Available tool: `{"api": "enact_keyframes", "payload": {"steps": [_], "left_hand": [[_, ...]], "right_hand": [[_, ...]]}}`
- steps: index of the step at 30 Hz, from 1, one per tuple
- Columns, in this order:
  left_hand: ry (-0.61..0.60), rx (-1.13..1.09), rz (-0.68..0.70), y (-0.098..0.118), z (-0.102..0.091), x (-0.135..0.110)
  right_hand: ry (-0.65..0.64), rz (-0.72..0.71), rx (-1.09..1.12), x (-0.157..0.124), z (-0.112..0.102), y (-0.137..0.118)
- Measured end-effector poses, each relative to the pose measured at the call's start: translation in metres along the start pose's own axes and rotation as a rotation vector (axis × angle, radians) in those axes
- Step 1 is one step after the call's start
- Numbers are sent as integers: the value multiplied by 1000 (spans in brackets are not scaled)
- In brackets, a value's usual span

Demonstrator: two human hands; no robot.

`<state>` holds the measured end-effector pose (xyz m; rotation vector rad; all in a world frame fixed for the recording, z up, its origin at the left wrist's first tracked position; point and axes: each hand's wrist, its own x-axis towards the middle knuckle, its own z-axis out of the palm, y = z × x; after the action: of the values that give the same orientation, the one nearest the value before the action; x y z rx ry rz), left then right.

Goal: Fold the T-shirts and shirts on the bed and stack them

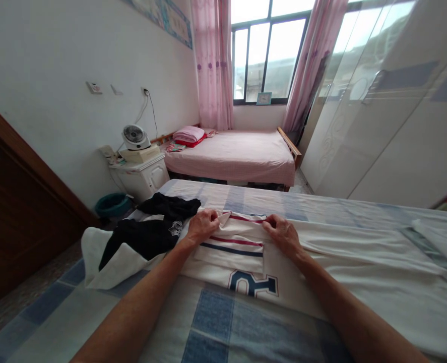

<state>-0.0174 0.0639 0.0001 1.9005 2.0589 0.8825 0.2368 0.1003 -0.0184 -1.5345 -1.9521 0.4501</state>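
Observation:
A white garment (291, 290) with red and navy stripes and a big navy letter lies spread across the bed in front of me. My left hand (203, 225) pinches its upper striped edge, fingers closed on the fabric. A short way to the right, my right hand (281, 233) grips the same edge, its fingertips bent around the cloth. Between the two hands the striped part (242, 245) lies folded and slightly wrinkled. Just left of my left hand is a crumpled black and white garment (143, 237) with a white emblem; part of it hangs toward the bed's left side.
Blue and white checked bedding (208, 322) covers the near bed. At its right lies a greyish-green strip (431, 252). Beyond stands a pink bed (238, 151) with folded bedding (188, 134). A fan (135, 137) sits on a white cabinet (147, 174), beside a teal bin (113, 205).

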Motion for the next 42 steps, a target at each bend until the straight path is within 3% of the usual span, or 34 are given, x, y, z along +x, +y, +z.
{"api": "enact_keyframes", "payload": {"steps": [4,7,11,14,19,23,27,32,37,42], "left_hand": [[36,-351,-184,-9,-9,8],[-27,-416,-187,-13,-9,10],[-109,-478,-89,-9,-2,5],[-104,-546,-35,-3,-1,3],[3,-738,-165,1,-5,4],[-55,-806,-263,2,-2,3],[-67,-841,-213,3,-2,1],[-132,-898,-143,5,-14,0],[-165,-698,-194,10,-10,-4],[-132,-726,-193,7,-10,-1]], "right_hand": [[-50,-41,159,1,-7,1],[-108,-30,273,1,-11,1],[-77,-9,362,1,-8,3],[-64,-40,429,1,-3,6],[-39,-112,605,3,-3,4],[-74,-106,703,1,-2,-1],[-152,-94,648,-3,-1,-6],[-135,1,624,-3,-4,-7],[-170,-75,440,-1,-7,-1],[-170,-89,371,-4,-16,-9]]}}
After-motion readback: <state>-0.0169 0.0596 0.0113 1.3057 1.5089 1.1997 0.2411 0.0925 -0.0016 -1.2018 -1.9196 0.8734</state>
